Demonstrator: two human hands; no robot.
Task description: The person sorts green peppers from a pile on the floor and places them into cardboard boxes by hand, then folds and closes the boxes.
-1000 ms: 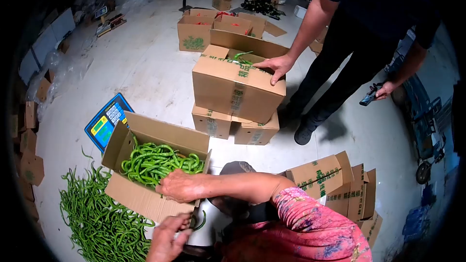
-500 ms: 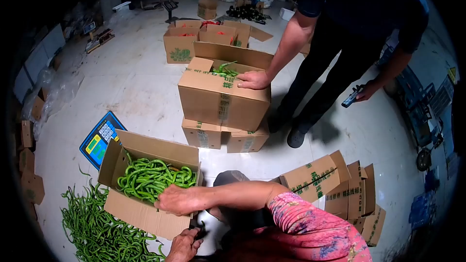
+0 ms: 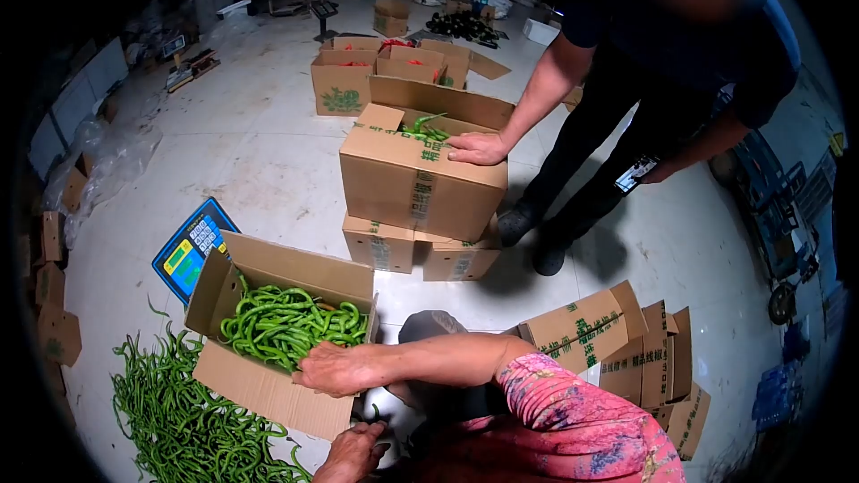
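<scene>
My right hand (image 3: 338,368) is at the front edge of an open cardboard box (image 3: 268,394), fingers closed beside the green chili peppers (image 3: 286,322) that fill it. Whatever its fingertips pinch is hidden. Lower down, below the box's front flap, my left hand (image 3: 356,452) has its fingers curled. A small dark curved piece shows just above those fingers, too unclear to name. On the floor at the lower left lies a big heap of loose green chili peppers (image 3: 188,411). A blue scale display (image 3: 188,250) stands behind the box.
A co-worker's hand (image 3: 477,148) rests on a tall carton (image 3: 420,188) of peppers, stacked on other cartons (image 3: 380,246); their other hand has a phone (image 3: 635,174). Flapped boxes (image 3: 573,326) lie at right. Cartons with red contents (image 3: 343,89) stand farther back.
The view has shifted slightly. My left hand has moved a little to the right, while my right hand stays at the box edge. The co-worker's phone has tilted, its screen now brighter.
</scene>
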